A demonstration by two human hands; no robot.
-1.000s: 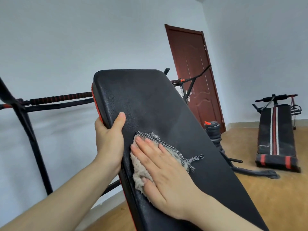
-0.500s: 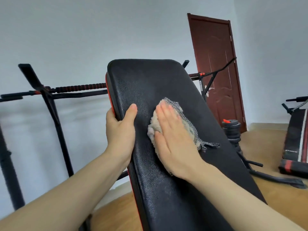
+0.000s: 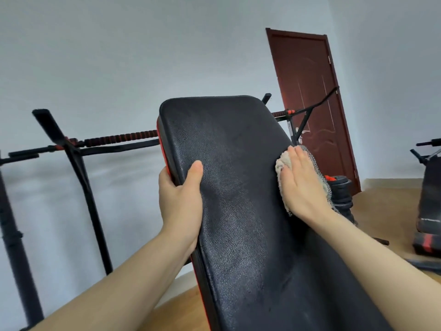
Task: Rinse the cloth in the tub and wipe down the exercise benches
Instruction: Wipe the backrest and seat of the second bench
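Here the left hand [image 3: 180, 199] grips the left edge of the tilted black bench pad [image 3: 233, 187], thumb on top; the right hand [image 3: 301, 185], fingers flat and together, presses the cloth [image 3: 282, 163] against the pad's right edge; a dark red door [image 3: 312, 96] stands behind.

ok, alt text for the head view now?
Right hand presses a cloth flat against the right edge of a tilted black bench pad, while the left hand grips its left edge. Behind: a barbell rack and a brown door.
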